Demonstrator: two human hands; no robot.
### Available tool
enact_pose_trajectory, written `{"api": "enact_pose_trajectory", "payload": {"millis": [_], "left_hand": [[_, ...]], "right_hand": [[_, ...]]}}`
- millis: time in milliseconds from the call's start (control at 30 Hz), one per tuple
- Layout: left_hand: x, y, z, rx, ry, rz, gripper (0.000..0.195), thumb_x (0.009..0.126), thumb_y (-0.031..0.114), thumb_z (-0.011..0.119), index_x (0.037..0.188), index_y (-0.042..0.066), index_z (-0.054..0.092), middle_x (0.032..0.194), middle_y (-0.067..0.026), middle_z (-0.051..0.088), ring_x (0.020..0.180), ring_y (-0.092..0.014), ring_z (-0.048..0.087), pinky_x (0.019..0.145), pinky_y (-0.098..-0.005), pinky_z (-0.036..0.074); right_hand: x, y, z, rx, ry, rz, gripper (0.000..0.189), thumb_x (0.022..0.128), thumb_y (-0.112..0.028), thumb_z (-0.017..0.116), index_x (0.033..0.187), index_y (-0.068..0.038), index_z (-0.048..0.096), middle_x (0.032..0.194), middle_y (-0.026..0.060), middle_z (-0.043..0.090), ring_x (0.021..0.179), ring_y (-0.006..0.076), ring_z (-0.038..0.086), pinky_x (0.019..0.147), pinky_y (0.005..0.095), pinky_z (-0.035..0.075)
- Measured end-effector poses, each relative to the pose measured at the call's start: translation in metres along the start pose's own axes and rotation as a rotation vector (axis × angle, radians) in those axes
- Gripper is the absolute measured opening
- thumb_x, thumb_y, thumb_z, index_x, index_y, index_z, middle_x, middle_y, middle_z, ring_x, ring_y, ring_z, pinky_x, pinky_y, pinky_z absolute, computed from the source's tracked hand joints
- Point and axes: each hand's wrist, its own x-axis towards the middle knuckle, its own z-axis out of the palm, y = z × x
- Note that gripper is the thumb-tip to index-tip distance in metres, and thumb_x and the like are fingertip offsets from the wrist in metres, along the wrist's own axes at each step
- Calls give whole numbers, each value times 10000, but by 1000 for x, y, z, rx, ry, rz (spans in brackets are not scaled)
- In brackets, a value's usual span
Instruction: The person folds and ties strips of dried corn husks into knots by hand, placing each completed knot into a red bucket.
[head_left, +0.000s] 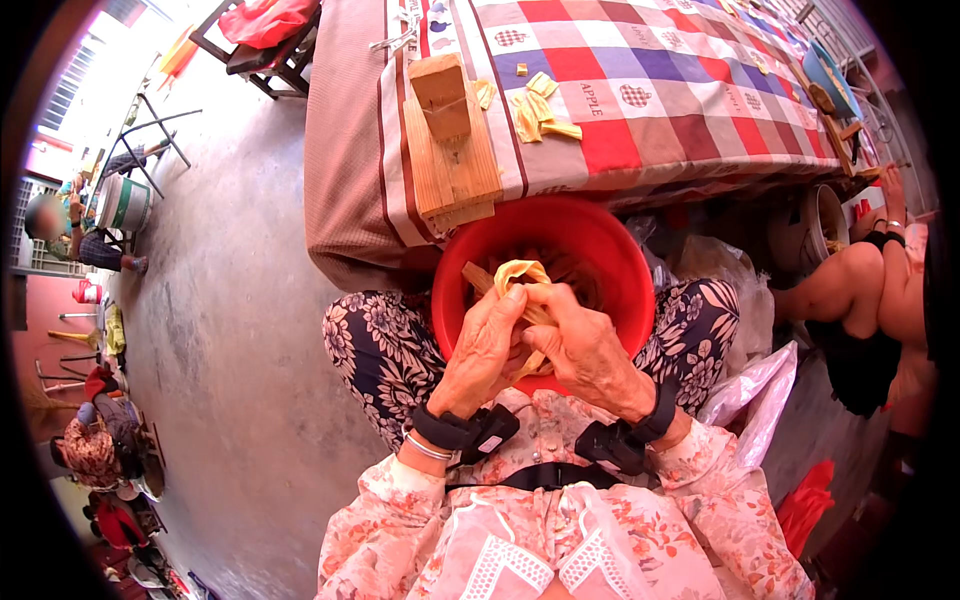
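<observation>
Both my hands meet over a red plastic basin (637, 255) that rests between my knees. My left hand (484, 337) pinches a pale yellow folded strip (521, 268), which looks like dried plant leaf, between thumb and fingers. Against it, my right hand (581, 345) grips the same strip, its thumb and forefinger bent close to my left fingertips. The strip forms a loop above the fingers, and an end hangs below them. Darker pieces lie inside the basin, partly hidden by my hands; what they are I cannot tell.
A wooden block stand (454, 165) sits at the edge of the checked tablecloth (660, 97), near yellow folded pieces (532, 116). At right are a co-worker's bare legs (847, 292), a bucket (799, 232) and plastic bags (720, 277). Other people sit far left; a chair (262, 60) stands upper left.
</observation>
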Motion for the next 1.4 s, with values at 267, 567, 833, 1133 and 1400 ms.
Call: {"api": "enact_pose_trajectory", "payload": {"millis": [267,567,833,1133,1400], "left_hand": [[-14,7,13,-145,28,119,222,929,201,444,1110,92,513,609,55,398,442,-14,300,394,-161,242],[-37,3,-9,314,-156,32,154,884,193,560,824,56,526,654,-10,550,482,-39,438,434,-164,322],[-37,-2,-9,334,-52,37,298,809,161,653,985,-15,489,718,-82,625,521,-120,581,440,-191,443],[-41,-13,-28,331,59,-45,170,869,175,571,910,11,556,654,-59,604,469,-96,533,422,-179,397],[-31,-16,-36,115,13,17,209,849,199,598,927,11,549,681,-60,594,506,-109,537,443,-204,416]], "right_hand": [[-10,5,-7,920,62,568,95,887,-91,531,943,-15,541,746,37,597,559,57,550,489,187,478],[-9,16,-26,831,-412,572,46,802,-60,564,798,-15,573,653,35,584,526,84,553,474,204,443],[-15,21,-16,639,-393,439,87,841,-95,537,844,-9,552,684,2,548,582,58,513,513,201,421],[28,31,-66,-87,88,-116,133,714,-112,606,817,-30,600,732,119,594,659,253,605,608,336,484],[101,70,-144,-773,328,-193,709,689,-303,681,1225,66,398,1134,264,508,1026,400,500,858,437,399]]}}
